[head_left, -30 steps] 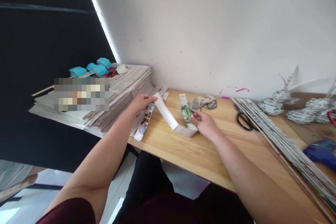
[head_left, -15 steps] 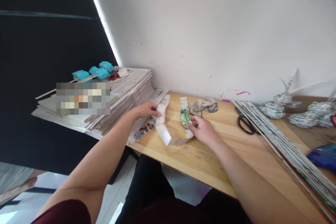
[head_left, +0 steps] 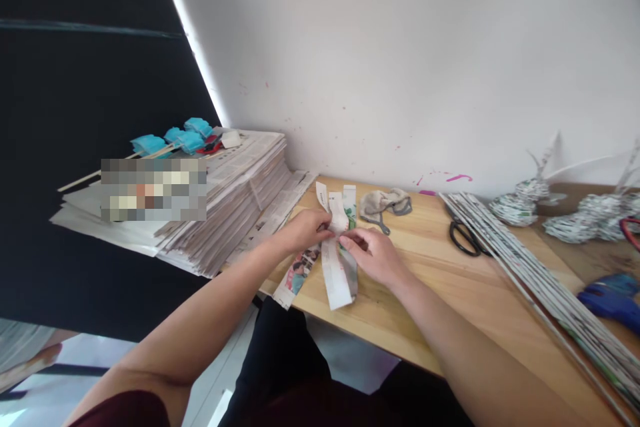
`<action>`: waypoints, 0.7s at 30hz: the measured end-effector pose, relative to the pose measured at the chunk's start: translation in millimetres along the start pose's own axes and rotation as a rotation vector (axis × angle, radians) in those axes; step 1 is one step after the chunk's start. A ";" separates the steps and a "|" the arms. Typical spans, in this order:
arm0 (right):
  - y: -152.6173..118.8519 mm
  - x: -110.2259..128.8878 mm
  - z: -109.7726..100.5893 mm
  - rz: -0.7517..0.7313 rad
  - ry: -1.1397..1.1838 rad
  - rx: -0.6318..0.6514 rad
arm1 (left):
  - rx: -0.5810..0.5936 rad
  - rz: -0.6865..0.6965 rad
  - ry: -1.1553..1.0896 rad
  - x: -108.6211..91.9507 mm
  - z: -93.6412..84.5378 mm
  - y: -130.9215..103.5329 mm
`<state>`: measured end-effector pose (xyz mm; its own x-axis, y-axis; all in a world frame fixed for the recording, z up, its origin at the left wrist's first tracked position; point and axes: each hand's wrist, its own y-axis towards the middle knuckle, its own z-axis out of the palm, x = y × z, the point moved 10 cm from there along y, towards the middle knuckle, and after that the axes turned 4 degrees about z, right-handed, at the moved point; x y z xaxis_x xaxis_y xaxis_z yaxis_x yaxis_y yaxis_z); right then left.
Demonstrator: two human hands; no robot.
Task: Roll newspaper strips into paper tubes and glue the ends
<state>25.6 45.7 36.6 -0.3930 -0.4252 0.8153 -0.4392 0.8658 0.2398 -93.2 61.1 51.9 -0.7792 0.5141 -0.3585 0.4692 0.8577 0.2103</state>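
Several narrow newspaper strips lie near the table's front edge. My left hand is closed with its fingertips on the upper part of a white strip. Close on its right, my right hand has thumb and fingers pinched at the same strip's middle. Behind this strip a green-printed strip stretches toward the wall. A strip with coloured pictures slants under my left hand toward the front edge.
A tall newspaper stack stands at the left, with blue paper pieces on top. Behind my right hand lies a grey cloth. Black-handled scissors, rolled paper sticks and woven paper shapes are at the right.
Both hands have come together over the strips. The white strip, curved between them before, now hangs folded toward the front edge. The picture strip has shifted right, off the stack's side.
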 end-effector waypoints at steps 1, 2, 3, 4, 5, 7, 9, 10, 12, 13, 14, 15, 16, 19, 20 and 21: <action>1.0 -4.2 2.3 0.026 0.033 0.014 | 0.010 0.031 0.013 -6.3 2.7 1.0; 2.3 -9.7 2.2 0.060 0.066 0.009 | 0.020 0.062 0.019 -12.0 5.6 1.7; 3.8 -16.3 0.7 0.098 0.099 -0.010 | 0.029 0.089 0.022 -16.7 8.3 2.1; 5.2 -23.4 -2.0 0.137 0.132 -0.039 | 0.038 0.109 0.026 -20.6 10.8 2.3; 6.4 -30.4 -5.6 0.171 0.163 -0.076 | 0.045 0.122 0.030 -23.5 12.9 2.3; 8.5 -40.8 -9.7 0.214 0.198 -0.113 | 0.055 0.136 0.033 -27.9 16.5 2.4; 10.1 -46.4 -9.2 0.236 0.199 -0.100 | 0.078 0.145 0.005 -31.1 20.8 2.5; 10.5 -47.9 -8.9 0.246 0.197 -0.094 | 0.093 0.141 -0.017 -31.2 23.0 2.6; 10.1 -50.2 -11.5 0.268 0.231 -0.120 | 0.124 0.101 -0.074 -25.9 25.9 3.0; 9.5 -51.5 -14.1 0.283 0.277 -0.152 | 0.134 0.061 -0.110 -19.5 26.0 3.1; 8.8 -52.9 -16.4 0.300 0.338 -0.185 | 0.142 0.007 -0.149 -10.3 25.1 3.2; 8.1 -54.4 -17.5 0.317 0.403 -0.210 | 0.147 -0.057 -0.188 1.6 23.2 2.9; 7.6 -56.0 -17.7 0.337 0.461 -0.227 | 0.148 -0.136 -0.216 16.6 20.0 2.1; 6.9 -60.1 -14.9 0.386 0.530 -0.234 | 0.115 -0.384 -0.146 70.5 0.2 -3.3; 7.0 -60.8 -13.3 0.393 0.525 -0.224 | 0.093 -0.439 -0.084 86.7 -9.7 -4.8; 7.2 -61.5 -11.6 0.395 0.517 -0.212 | 0.083 -0.462 -0.037 99.4 -18.2 -5.3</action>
<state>56.0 81.2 -5.7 -0.0314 0.0686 0.9971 -0.1540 0.9854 -0.0727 -180.7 107.8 31.7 -0.8997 0.0765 -0.4298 0.1091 0.9927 -0.0516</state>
